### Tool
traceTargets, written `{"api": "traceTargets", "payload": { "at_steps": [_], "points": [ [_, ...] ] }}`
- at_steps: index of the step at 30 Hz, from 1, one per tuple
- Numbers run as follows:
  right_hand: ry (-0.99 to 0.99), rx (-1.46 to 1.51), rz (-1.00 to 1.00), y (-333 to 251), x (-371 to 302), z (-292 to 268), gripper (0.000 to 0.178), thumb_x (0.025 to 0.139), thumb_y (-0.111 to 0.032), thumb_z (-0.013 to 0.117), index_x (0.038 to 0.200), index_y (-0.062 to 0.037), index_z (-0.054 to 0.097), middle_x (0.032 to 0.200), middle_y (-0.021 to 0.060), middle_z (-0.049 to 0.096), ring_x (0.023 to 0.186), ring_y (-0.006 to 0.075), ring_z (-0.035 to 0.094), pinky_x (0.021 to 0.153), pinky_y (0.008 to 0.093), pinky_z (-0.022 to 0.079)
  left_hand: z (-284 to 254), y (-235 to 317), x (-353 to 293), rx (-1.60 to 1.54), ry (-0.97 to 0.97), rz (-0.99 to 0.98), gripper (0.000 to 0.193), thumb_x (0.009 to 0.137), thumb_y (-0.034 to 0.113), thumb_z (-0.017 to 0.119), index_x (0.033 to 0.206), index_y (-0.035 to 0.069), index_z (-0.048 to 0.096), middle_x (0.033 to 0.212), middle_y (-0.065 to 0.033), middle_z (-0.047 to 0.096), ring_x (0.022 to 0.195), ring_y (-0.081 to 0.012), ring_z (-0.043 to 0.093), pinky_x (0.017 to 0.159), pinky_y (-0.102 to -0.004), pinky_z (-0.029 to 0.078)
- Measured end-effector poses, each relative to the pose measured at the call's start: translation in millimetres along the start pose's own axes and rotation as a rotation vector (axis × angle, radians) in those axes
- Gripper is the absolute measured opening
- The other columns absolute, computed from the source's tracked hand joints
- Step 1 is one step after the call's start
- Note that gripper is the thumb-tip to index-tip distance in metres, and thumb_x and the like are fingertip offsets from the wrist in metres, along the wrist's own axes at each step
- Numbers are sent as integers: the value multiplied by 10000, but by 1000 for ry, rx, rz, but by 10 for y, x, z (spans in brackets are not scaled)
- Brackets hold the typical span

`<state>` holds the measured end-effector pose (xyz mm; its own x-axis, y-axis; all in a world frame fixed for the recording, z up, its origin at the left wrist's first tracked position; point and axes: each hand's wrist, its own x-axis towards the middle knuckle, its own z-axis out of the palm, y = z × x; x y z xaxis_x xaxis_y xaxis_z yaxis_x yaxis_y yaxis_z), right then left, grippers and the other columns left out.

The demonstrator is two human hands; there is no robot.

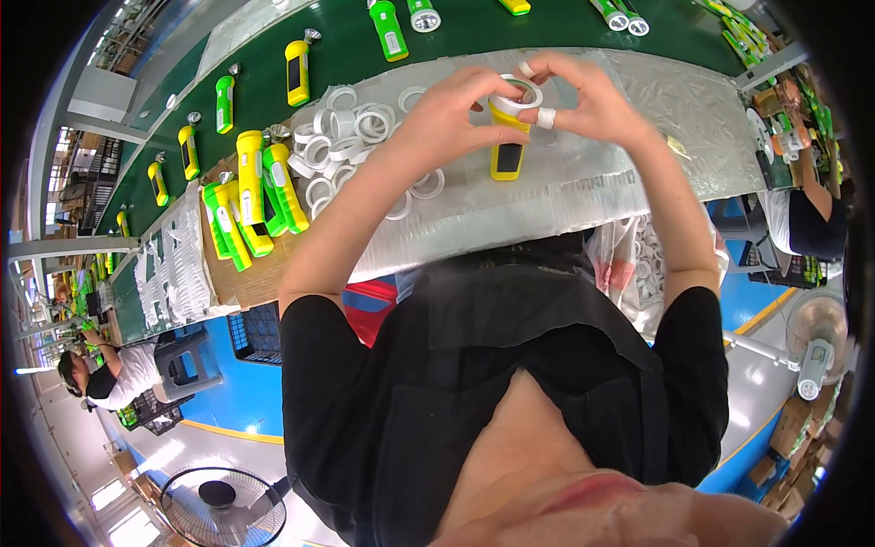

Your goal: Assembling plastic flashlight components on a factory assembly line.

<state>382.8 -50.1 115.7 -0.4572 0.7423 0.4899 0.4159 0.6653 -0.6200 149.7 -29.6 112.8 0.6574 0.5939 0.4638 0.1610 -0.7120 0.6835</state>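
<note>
A yellow flashlight (507, 161) with a dark panel on its side stands head-up in front of me on the plastic-covered bench. A white ring (516, 102) sits around its head end. My left hand (456, 114) grips the flashlight from the left, thumb against the body and fingertips at the ring. From the right, my right hand (588, 98) pinches the ring's rim between thumb and fingers; white wraps cover two of its fingertips. Left of my hands lies a heap of loose white rings (343, 123), partly behind my left forearm.
Several yellow and green flashlights (249, 178) are piled at the left. More, some with their heads hanging off, lie on the green conveyor belt (351, 55). A bag of white rings (645, 273) hangs below the bench edge. Co-workers sit at both sides; a fan (223, 506) stands behind.
</note>
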Motion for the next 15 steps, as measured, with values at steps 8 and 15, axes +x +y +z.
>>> {"api": "traceTargets", "payload": {
  "at_steps": [8, 15],
  "points": [
    [-525, -304, 65, -377, 437, -311, 350, 742, -118, 718, 1054, -15, 599, 853, 79, 542, 719, 214, 538, 636, 326, 456, 159, 10, 33, -28, 24, -68, 345, 744, 199, 814, 1002, 87, 613, 995, -26, 687, 843, -185, 636, 762, -309, 512],
    [-431, -703, 402, -443, 480, -108, 399, 784, -309, 695, 1004, 10, 600, 886, 98, 600, 695, 244, 576, 617, 372, 472, 257, -22, 57, 57, 103, -29, 383, 702, 225, 829, 990, 104, 608, 862, -83, 634, 765, -248, 616, 653, -358, 499]
  ]
}}
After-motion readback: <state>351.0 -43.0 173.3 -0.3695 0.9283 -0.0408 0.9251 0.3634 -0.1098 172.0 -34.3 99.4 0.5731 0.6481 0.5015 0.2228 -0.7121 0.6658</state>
